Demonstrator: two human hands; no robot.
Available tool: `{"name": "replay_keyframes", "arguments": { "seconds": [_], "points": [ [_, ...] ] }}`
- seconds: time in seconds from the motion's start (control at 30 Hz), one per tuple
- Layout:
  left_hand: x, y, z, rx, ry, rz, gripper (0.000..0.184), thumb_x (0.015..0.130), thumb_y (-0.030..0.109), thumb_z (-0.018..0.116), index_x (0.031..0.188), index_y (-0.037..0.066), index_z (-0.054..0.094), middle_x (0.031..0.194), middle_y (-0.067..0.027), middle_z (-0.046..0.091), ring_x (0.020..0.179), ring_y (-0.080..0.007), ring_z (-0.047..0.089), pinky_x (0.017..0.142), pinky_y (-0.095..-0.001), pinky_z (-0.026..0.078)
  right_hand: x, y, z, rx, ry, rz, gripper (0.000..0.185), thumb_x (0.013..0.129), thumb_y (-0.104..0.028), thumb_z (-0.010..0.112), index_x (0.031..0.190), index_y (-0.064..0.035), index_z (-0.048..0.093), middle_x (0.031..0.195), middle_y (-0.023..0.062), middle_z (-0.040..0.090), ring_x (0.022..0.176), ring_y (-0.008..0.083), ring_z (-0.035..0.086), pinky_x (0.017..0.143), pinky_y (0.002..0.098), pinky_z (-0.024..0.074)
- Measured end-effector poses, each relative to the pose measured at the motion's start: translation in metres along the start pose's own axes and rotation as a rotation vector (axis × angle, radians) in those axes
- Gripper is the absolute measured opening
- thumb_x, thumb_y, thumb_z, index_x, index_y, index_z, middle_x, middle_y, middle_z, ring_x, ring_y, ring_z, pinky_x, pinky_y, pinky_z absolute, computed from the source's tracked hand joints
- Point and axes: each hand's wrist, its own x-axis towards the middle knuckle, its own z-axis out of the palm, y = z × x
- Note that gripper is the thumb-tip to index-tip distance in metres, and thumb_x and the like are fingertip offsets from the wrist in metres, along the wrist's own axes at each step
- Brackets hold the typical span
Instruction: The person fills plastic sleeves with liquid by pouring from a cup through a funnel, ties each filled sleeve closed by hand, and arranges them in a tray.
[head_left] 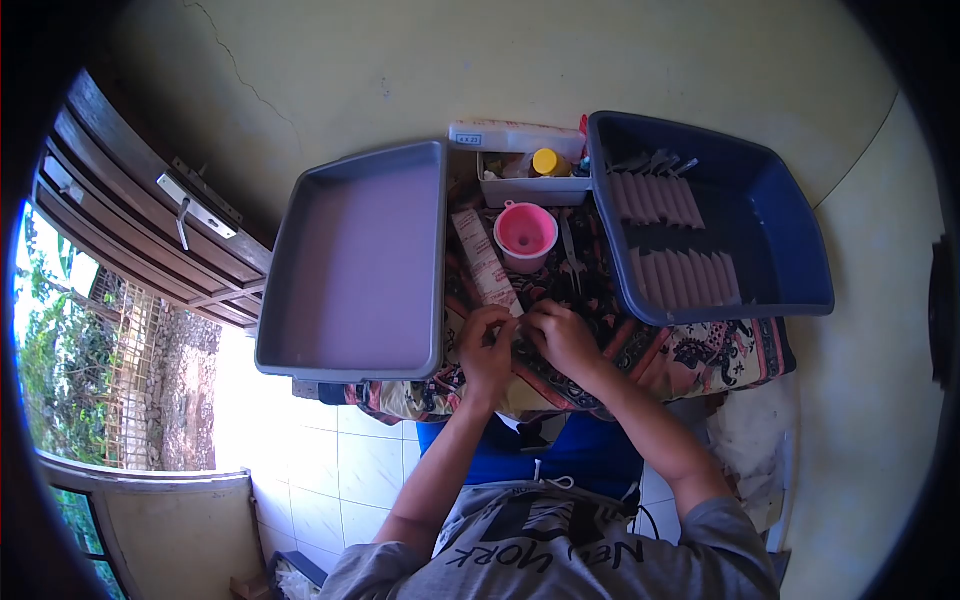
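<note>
The red-printed strip lies ahead of the fingers, its long axis running away and slightly leftward, its near end closest to the left hand; this and the right hand have fingertips curled nearly together, though whether they grip anything cannot be told.

Cracked pale wall; brown door; white tiled floor.

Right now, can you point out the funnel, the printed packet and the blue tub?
Funnel [527, 228]: head view, inside of its bowl.
Printed packet [485, 262]: head view, middle of its lettered face.
Blue tub [772, 232]: head view, bare inside toward its right end.
</note>
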Motion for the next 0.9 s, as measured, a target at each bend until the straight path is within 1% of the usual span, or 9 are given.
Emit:
{"name": "replay_keyframes", "arguments": {
  "seconds": [0.07,0.13,0.27,0.37,0.43,0.47,0.53,0.77,0.9],
  "points": [
    [0.000,0.001,0.001,-0.067,0.022,-0.043,0.014,0.078,-0.005,0.065,0.089,0.002,0.060,0.089,-0.0076,0.062,0.081,-0.0176,0.063,0.071,-0.0266,0.050,0.002,0.005,0.001,0.036,0.006,0.007,0.012,0.076,-0.006,0.063,0.086,-0.0035,0.068,0.087,0.0137,0.064,0.076,0.0333,0.064,0.067,0.0403,0.0524],
    [-0.001,0.003,0.001,-0.217,0.016,-0.247,0.011,0.085,-0.005,0.059,0.095,0.000,0.058,0.097,-0.0097,0.062,0.086,-0.0154,0.063,0.075,-0.0264,0.051,0.003,0.007,0.001,0.072,0.011,0.017,0.011,0.075,-0.006,0.064,0.085,-0.0027,0.069,0.085,0.0142,0.065,0.075,0.0335,0.064,0.067,0.0402,0.0524],
    [0.001,0.004,0.001,-0.479,0.044,-0.293,0.009,0.090,-0.004,0.052,0.097,0.000,0.056,0.106,-0.0128,0.060,0.092,-0.0161,0.063,0.080,-0.0281,0.051,0.005,0.005,-0.002,0.151,0.024,0.039,0.010,0.075,-0.005,0.064,0.083,-0.0011,0.068,0.083,0.0158,0.065,0.075,0.0334,0.065,0.068,0.0398,0.0523],
    [0.000,0.005,-0.002,-0.481,0.066,-0.296,0.018,0.090,-0.002,0.050,0.106,0.000,0.056,0.114,-0.0148,0.060,0.107,-0.0256,0.059,0.094,-0.0346,0.045,0.006,0.006,-0.002,0.164,0.027,0.036,0.010,0.075,-0.004,0.064,0.083,-0.0004,0.068,0.083,0.0165,0.065,0.075,0.0336,0.065,0.068,0.0397,0.0522],
    [0.004,0.009,-0.005,0.408,-0.209,0.172,0.032,0.091,0.005,0.051,0.122,-0.001,0.052,0.132,-0.0175,0.050,0.127,-0.0349,0.043,0.107,-0.0460,0.030,0.005,0.008,-0.002,0.178,0.033,0.040,0.010,0.075,-0.004,0.064,0.083,0.0000,0.068,0.084,0.0169,0.065,0.075,0.0338,0.065,0.068,0.0399,0.0521],
    [0.003,0.010,-0.002,0.407,-0.213,0.172,0.032,0.091,0.005,0.051,0.122,-0.001,0.052,0.132,-0.0175,0.050,0.127,-0.0349,0.043,0.107,-0.0460,0.030,0.005,0.008,-0.002,0.203,0.040,0.060,0.011,0.074,-0.004,0.064,0.083,0.0005,0.067,0.083,0.0175,0.065,0.075,0.0344,0.064,0.068,0.0402,0.0520],
    [0.002,0.012,0.007,0.691,-0.316,0.248,0.045,0.091,0.014,0.047,0.133,-0.002,0.043,0.141,-0.0168,0.039,0.136,-0.0371,0.025,0.111,-0.0551,0.014,0.005,0.009,-0.003,0.228,0.047,0.077,0.011,0.074,-0.003,0.063,0.084,0.0009,0.067,0.083,0.0181,0.065,0.076,0.0350,0.064,0.068,0.0405,0.0519],
    [0.001,0.014,0.010,0.695,-0.348,0.247,0.046,0.092,0.017,0.047,0.133,-0.003,0.042,0.143,-0.0167,0.036,0.137,-0.0354,0.025,0.109,-0.0573,0.014,0.006,0.007,-0.006,0.203,0.052,0.053,0.014,0.072,-0.001,0.061,0.085,0.0021,0.066,0.083,0.0200,0.064,0.077,0.0377,0.063,0.069,0.0417,0.0514],
    [0.000,0.011,0.009,0.494,-0.238,0.312,0.033,0.086,0.009,0.057,0.118,-0.001,0.057,0.124,-0.0159,0.054,0.121,-0.0327,0.046,0.101,-0.0461,0.034,0.005,0.008,-0.006,0.200,0.082,0.027,0.013,0.071,-0.001,0.062,0.084,0.0016,0.066,0.083,0.0197,0.063,0.077,0.0381,0.063,0.067,0.0422,0.0510]
  ]
}}
